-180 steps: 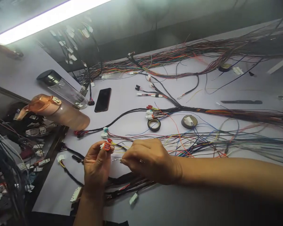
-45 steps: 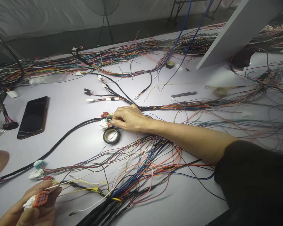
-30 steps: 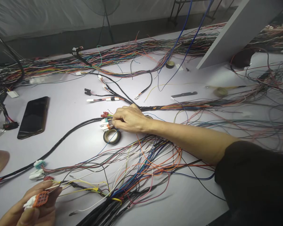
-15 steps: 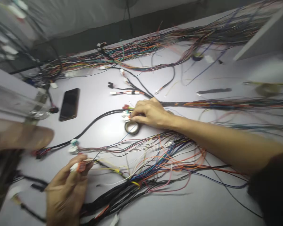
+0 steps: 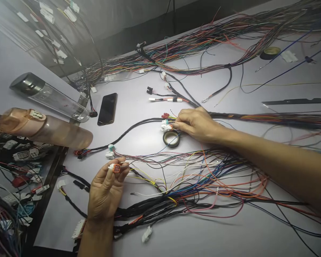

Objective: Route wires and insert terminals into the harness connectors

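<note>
Between thumb and fingers, my left hand (image 5: 105,189) pinches a small white-and-orange wire connector (image 5: 115,168), its orange face turned up toward me. A thin white wire runs from it to the right. Farther up the table, my right hand (image 5: 199,123) is closed at a cluster of white connectors (image 5: 166,125), fingertips on the wires just behind them. A red connector (image 5: 165,115) lies just beyond the cluster. Right below it is a roll of black tape (image 5: 171,138). Loose coloured wires (image 5: 192,175) and black-wrapped harness branches (image 5: 141,207) spread below and to the right of my left hand.
A phone (image 5: 107,109), a clear bottle (image 5: 53,96) and a peach-coloured bottle (image 5: 45,128) lie at the left. Beside them is a dark bin (image 5: 29,228) of connectors. A long wire bundle (image 5: 176,53) crosses the back. A dark blade-like tool (image 5: 293,101) lies at the right.
The view has swung left, so everything sits farther right, and the picture is sharper. My left hand still holds the connector, and my right hand remains at the white cluster.
</note>
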